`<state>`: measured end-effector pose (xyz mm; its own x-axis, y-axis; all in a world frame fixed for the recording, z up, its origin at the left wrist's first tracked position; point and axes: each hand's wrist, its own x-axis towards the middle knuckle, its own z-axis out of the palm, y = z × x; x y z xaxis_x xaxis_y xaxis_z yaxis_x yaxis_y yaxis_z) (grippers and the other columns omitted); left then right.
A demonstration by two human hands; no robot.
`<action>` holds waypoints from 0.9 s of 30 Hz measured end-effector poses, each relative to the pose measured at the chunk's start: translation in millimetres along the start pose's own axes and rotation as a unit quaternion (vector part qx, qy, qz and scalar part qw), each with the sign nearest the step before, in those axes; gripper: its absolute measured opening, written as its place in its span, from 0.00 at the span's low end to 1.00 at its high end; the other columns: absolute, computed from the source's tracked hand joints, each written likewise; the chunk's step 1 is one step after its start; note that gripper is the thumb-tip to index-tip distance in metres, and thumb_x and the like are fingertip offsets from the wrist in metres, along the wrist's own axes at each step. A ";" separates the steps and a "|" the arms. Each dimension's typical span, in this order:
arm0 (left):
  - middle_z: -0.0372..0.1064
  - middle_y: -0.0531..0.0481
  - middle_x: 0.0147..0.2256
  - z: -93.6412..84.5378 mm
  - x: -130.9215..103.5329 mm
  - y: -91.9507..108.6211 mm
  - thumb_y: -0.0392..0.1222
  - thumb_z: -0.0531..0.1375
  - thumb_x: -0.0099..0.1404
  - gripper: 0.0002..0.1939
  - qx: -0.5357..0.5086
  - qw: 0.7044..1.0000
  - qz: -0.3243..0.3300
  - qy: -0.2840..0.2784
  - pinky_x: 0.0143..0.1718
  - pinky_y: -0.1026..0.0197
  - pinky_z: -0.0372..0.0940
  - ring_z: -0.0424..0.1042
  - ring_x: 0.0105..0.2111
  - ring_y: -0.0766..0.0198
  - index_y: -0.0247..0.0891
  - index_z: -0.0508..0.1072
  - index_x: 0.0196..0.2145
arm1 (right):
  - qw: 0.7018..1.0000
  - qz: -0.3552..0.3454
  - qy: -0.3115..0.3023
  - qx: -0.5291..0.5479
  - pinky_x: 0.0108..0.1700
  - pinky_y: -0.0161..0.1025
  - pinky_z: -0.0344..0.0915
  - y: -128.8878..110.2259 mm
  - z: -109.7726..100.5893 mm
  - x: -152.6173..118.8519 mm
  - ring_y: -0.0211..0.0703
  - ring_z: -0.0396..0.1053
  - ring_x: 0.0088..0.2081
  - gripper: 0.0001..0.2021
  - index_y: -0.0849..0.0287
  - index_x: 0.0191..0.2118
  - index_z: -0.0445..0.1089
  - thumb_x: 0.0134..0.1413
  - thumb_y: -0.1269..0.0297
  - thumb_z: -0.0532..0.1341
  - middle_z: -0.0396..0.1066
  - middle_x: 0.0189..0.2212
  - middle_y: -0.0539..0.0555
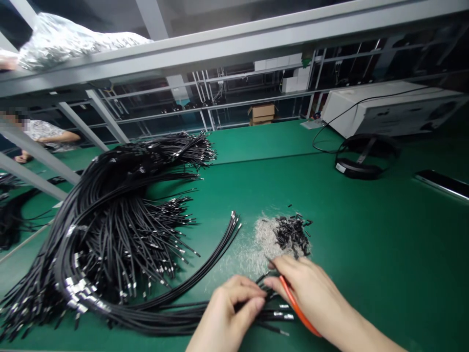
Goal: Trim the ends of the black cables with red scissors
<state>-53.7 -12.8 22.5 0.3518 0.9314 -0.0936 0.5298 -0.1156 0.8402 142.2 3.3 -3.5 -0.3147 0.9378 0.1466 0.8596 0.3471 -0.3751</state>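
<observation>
My left hand is closed, thumb and fingers pinching the end of a black cable near the table's front edge. Close beside it, my right hand is wrapped around orange-handled pliers; their jaws are mostly hidden by the fingers. Under my left hand runs a bundle of black cables, with silvery ends poking out between my hands. Just beyond my right hand lies a heap of short black tube pieces, beside a scatter of thin clear strands.
A large pile of black cables covers the left of the green table. Farther right are a black ring-shaped object, a white box-shaped unit and a phone-like slab. A shelf rail crosses above; a person sits at far left.
</observation>
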 end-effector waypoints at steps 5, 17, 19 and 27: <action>0.71 0.45 0.37 -23.7 46.2 -13.4 0.37 0.54 0.66 0.11 0.321 0.923 -0.054 0.205 0.44 0.55 0.63 0.69 0.40 0.56 0.39 0.76 0.38 | 0.998 -0.025 -0.057 -0.013 0.29 0.37 0.55 -10.1 7.9 -1.3 0.45 0.69 0.27 0.06 0.54 0.29 0.67 0.56 0.62 0.61 0.72 0.28 0.48; 0.69 0.48 0.34 -20.0 74.0 -11.2 0.40 0.52 0.68 0.10 0.430 0.879 -0.091 0.187 0.34 0.61 0.61 0.70 0.35 0.59 0.38 0.72 0.34 | 0.970 0.056 0.058 0.227 0.39 0.37 0.64 -5.9 -4.7 28.3 0.46 0.74 0.38 0.11 0.55 0.41 0.71 0.61 0.61 0.53 0.74 0.42 0.55; 0.69 0.48 0.35 -17.8 74.7 -11.7 0.40 0.53 0.68 0.10 0.435 0.876 -0.097 0.184 0.35 0.61 0.61 0.70 0.35 0.59 0.38 0.73 0.34 | 0.965 0.059 0.054 0.250 0.37 0.37 0.64 -9.4 -1.5 34.4 0.46 0.74 0.37 0.11 0.55 0.41 0.71 0.61 0.60 0.54 0.75 0.39 0.54; 0.70 0.44 0.34 -18.7 90.9 -17.8 0.38 0.53 0.67 0.10 0.442 0.877 -0.081 0.169 0.37 0.59 0.61 0.69 0.37 0.56 0.35 0.73 0.33 | 0.958 0.089 0.043 0.269 0.35 0.35 0.64 -11.9 8.3 27.8 0.44 0.73 0.33 0.12 0.55 0.37 0.72 0.60 0.58 0.54 0.76 0.33 0.53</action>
<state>-45.6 80.4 9.0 0.0464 0.9921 0.1165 0.9957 -0.0553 0.0738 119.9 25.4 -2.5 -0.1285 0.9864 0.1026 0.5579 0.1575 -0.8148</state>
